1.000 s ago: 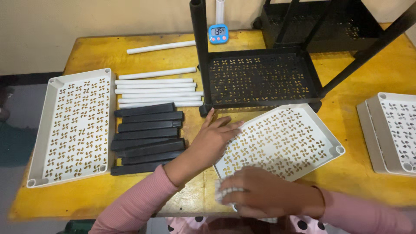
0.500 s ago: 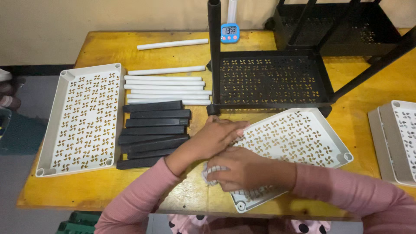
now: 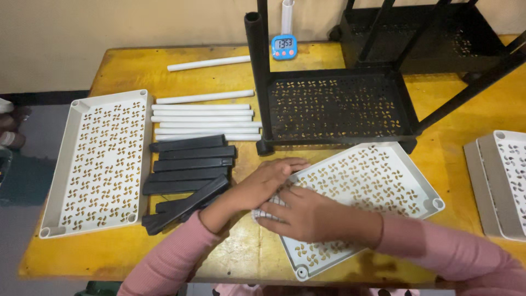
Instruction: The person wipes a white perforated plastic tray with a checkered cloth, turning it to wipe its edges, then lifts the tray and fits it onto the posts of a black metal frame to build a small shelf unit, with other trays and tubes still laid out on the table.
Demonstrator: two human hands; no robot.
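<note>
I see both sets of fingers spread flat, gripping nothing: my left hand [image 3: 262,185] and right hand [image 3: 309,215] press side by side on the near-left end of the white perforated tray [image 3: 372,189]. That tray lies tilted on the yellow table [image 3: 131,68], just in front of the black shelf frame [image 3: 334,104]. Left of the tray lie black bars [image 3: 189,170], beyond them white tubes [image 3: 205,118], then a second white tray [image 3: 98,159].

Table [image 3: 131,66]: worn yellow wood w/ glossy patches. White tray [image 3: 372,186] & white tubes [image 3: 203,118] look smooth matt plastic; black rack [image 3: 334,104] matt, perforated. Sleeves [image 3: 438,252] pink cloth.
</note>
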